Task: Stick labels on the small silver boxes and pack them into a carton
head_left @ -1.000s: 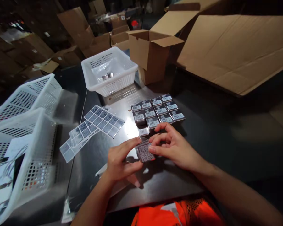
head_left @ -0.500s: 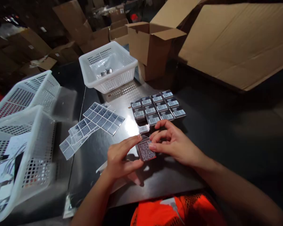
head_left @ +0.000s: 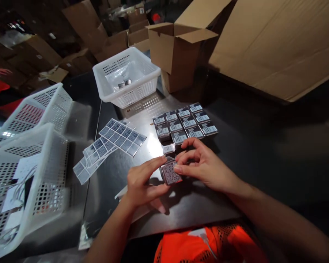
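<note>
Bare dark metal tabletop (head_left: 257,146) lies open to the right. Ahead, a block of small black barcode-labelled boxes (head_left: 185,122) bars the way, with a white perforated plastic basket (head_left: 127,76) and an open brown cardboard carton (head_left: 177,51) behind. Loose label sheets (head_left: 112,142) and two tilted white mesh baskets (head_left: 27,153) crowd the left.

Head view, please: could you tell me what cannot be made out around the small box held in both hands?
- Small box: its printed code is too small to read; left hand and right hand fingers cover its sides.
- Labelled boxes: barcodes too small.
- Sticker sheets: print blurred.
- White basket: contents indistinct.
- Near basket: cut off by left edge.
</note>
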`<state>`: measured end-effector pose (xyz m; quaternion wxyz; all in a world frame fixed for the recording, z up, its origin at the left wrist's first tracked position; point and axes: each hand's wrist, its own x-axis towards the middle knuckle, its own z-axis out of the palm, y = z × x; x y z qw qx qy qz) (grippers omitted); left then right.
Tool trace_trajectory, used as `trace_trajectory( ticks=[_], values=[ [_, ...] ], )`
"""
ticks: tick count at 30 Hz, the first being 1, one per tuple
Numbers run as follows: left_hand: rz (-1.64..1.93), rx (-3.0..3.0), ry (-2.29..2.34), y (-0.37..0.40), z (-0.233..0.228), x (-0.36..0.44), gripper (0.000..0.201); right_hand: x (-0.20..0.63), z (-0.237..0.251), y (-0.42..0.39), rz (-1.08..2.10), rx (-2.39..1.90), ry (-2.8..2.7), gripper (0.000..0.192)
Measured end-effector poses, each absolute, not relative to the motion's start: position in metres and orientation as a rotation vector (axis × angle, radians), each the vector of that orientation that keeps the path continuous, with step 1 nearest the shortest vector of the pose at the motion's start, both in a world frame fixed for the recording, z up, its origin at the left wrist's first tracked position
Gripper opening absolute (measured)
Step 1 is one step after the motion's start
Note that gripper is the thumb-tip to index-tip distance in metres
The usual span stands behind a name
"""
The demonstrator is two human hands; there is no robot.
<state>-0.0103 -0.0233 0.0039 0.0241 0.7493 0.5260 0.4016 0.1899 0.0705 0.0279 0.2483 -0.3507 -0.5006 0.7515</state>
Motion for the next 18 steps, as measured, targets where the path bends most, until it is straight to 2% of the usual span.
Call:
trace_trajectory(
  ticks=[8,12,18],
  values=[
    [1.316,2.258,1.551,-0.021,0.001,-0.008,0.057,0.188,0.033,0.069,1.997,-1.021,-1.373,0.067],
    [1.416,2.231,1.521,-0.020,-0.009,-0.004,0.059,0.187,0.028,0.064,1.867,-1.084,-1.385,0.068],
    [1.296,2.246,1.489,-0.007,-0.033,-0.011,0.072,0.185,0.006,0.074,1.687,-1.239,-1.459,0.075]
  ],
)
